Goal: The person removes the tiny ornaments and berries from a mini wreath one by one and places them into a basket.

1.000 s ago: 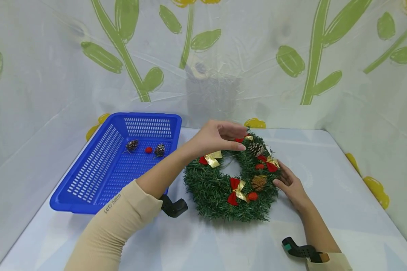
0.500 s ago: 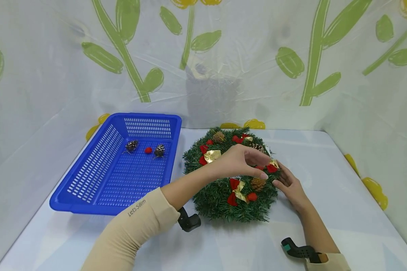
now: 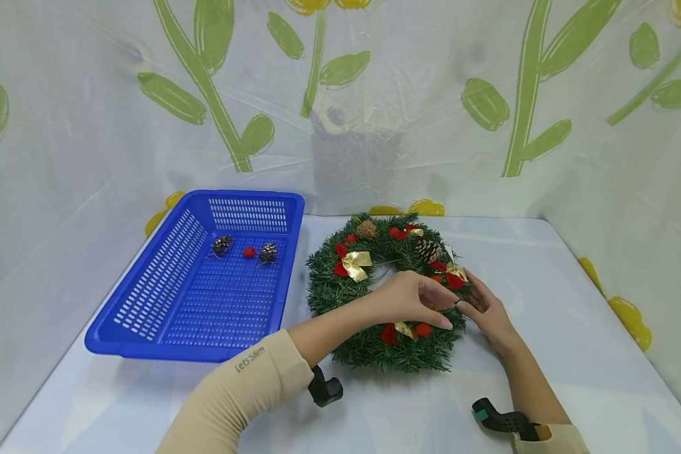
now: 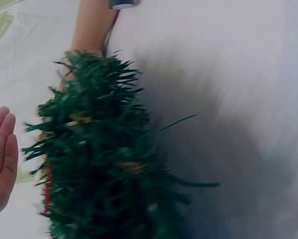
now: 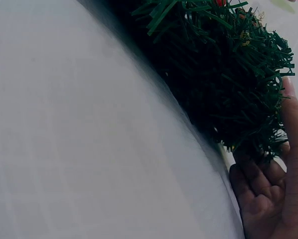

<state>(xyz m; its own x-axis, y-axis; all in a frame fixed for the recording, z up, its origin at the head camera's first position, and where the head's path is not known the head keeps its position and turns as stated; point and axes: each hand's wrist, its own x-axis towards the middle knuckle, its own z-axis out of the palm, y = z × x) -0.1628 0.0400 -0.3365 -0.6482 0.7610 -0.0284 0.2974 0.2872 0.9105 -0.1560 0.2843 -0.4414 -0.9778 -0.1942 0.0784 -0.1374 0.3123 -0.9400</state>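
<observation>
A green Christmas wreath [image 3: 331, 293] lies on the table, dressed with red and gold bows [image 3: 356, 265], red berries and pinecones [image 3: 428, 250]. My right hand [image 3: 490, 318] grips its right edge; in the right wrist view the thumb lies along the outer side and the fingers [image 5: 258, 186] curl beneath the greenery [image 5: 223, 84]. Over the lower right of the ring hovers my left hand [image 3: 414, 299], fingers loosely bent and holding nothing. It covers the brown pinecone there. The left wrist view shows its fingers [image 4: 2, 144] apart from the wreath's side [image 4: 104, 154].
On the left stands a blue plastic basket [image 3: 130, 350] with two frosted pinecones [image 3: 268, 252] and a red berry ball [image 3: 249, 252] inside. A white sheet with printed green leaves [image 3: 173, 98] hangs behind and around the white table [image 3: 545, 271].
My left hand has come from the wreath's far side down and right toward its near right part, uncovering the upper left decorations. The right hand has stayed at the right edge.
</observation>
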